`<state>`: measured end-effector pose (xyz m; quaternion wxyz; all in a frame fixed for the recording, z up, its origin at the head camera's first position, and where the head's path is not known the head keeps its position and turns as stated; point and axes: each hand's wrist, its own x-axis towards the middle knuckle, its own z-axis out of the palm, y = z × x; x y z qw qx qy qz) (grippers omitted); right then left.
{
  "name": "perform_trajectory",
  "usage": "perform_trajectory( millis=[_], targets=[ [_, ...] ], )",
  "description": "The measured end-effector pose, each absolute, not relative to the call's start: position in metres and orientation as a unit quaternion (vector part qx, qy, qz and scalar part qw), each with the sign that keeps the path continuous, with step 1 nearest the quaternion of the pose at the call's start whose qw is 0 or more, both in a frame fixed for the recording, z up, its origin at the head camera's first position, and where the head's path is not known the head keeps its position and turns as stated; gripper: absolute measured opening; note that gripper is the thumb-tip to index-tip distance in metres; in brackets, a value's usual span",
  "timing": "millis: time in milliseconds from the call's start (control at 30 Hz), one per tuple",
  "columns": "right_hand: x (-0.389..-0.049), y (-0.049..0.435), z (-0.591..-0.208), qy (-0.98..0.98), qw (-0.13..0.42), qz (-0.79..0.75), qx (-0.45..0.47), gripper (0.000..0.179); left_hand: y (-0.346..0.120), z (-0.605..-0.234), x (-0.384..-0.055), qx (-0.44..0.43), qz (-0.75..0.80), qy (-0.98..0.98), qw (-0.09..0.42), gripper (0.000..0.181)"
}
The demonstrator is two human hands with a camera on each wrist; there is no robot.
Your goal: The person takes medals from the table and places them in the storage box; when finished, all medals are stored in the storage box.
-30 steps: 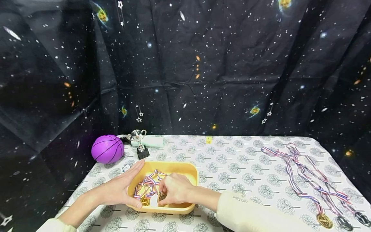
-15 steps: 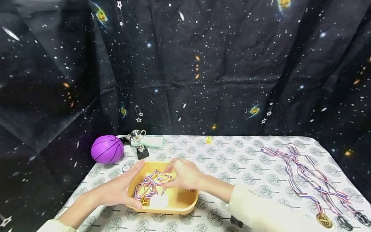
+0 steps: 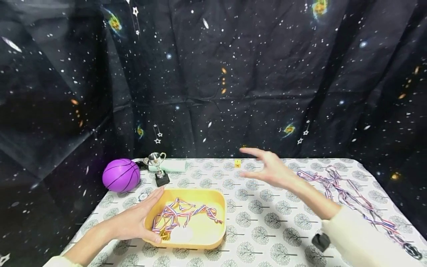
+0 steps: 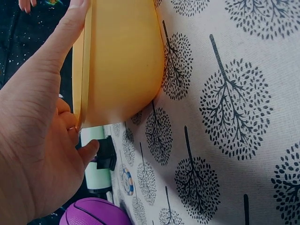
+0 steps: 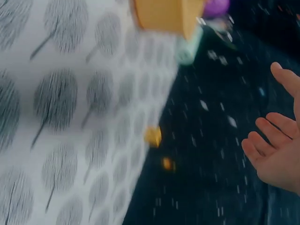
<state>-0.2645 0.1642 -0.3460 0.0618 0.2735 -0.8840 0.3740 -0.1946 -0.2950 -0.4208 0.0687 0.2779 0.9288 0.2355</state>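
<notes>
Hands, two: left hand (image 3: 135, 220) gripping the left end of one yellow tub (image 3: 200, 246), thumb over the near rim; right hand (image 3: 271, 169) spread wide, thumb and fingers well apart, in mid-air to the tub's right. Inside the tub on the tree-print cloth (image 3: 247, 200), one gold medal (image 3: 165, 235) at the near left corner and tangled striped ribbons (image 3: 170, 217), too knotted to count. At far left, one purple ball (image 3: 121, 175), one trophy (image 3: 162, 178), one pale green roll (image 3: 173, 165). Near the back edge, one yellow tag (image 3: 237, 163). At right, one ribbon heap (image 3: 353, 198), one dark medal (image 3: 413, 251) visible at its near end.
</notes>
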Motion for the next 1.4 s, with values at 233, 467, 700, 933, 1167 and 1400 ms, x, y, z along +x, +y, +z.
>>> perform_trajectory(
  millis=[233,467,700,933,1167,1400],
  targets=[
    [-0.244,0.25,-0.342,-0.903,0.066,0.362,0.221,0.079,-0.297,-0.422,-0.195,0.279,0.238,0.928,0.069,0.145],
    [-0.209,0.325,-0.358,-0.921,0.049,0.329,0.201,0.08,-0.298,-0.421,-0.193,0.277,0.227,0.931,0.065,0.144],
    [-0.177,0.384,-0.396,-0.941,0.027,0.296,0.159,0.077,-0.298,-0.422,-0.192,0.278,0.226,0.932,0.059,0.144],
    [-0.156,0.42,-0.429,-0.944,0.024,0.292,0.15,0.071,-0.295,-0.422,-0.194,0.294,0.22,0.929,0.039,0.143],
    [-0.142,0.438,-0.458,-0.905,0.044,0.358,0.226,0.058,-0.293,-0.421,-0.193,0.3,0.219,0.928,0.037,0.142],
    [-0.131,0.447,-0.477,-0.876,0.018,0.405,0.263,0.058,-0.294,-0.423,-0.193,0.298,0.215,0.93,0.034,0.143]
  ],
)
